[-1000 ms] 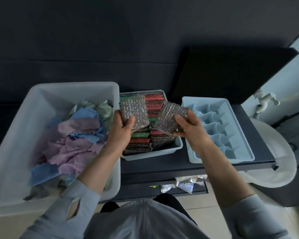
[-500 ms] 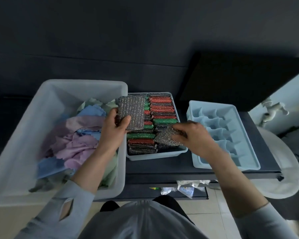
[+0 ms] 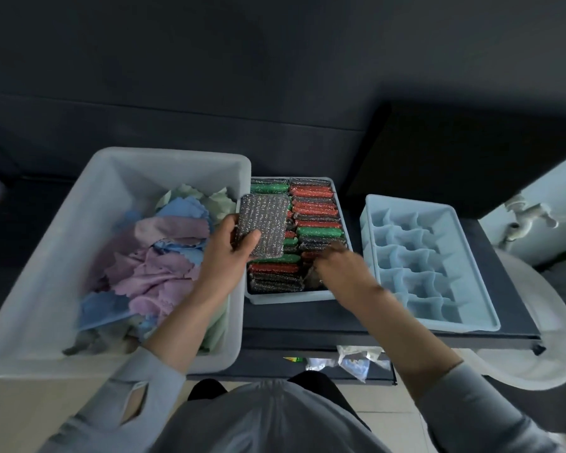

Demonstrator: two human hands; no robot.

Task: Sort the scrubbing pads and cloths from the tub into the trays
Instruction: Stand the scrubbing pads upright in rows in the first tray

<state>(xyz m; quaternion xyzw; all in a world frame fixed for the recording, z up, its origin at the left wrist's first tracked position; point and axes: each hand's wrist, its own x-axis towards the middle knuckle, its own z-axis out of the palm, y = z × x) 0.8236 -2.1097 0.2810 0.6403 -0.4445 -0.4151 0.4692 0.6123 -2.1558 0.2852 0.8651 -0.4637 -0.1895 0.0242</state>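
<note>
A large white tub [image 3: 118, 165] on the left holds several crumpled blue, purple and pale green cloths [image 3: 157, 266]. Right of it, a small grey tray [image 3: 288, 297] is packed with rows of red, green and silver scrubbing pads [image 3: 314, 210]. My left hand [image 3: 232, 253] grips a silver scrubbing pad [image 3: 263, 220] flat above the tray's left side. My right hand [image 3: 340, 266], blurred, reaches down into the tray's front right corner, pushing a second silver pad [image 3: 311, 277] in among the rows. A light blue compartment tray [image 3: 386, 204] with bare cells sits further right.
The trays stand on a dark shelf [image 3: 340, 318] against a dark wall. A white basin [image 3: 549, 348] with a tap [image 3: 530, 214] lies at the far right. Plastic wrappers [image 3: 350, 359] sit on a lower shelf under the front edge.
My right hand lowered its silver pad from above the tray into the front right rows. My left hand kept its pad almost still. The view shifted slightly.
</note>
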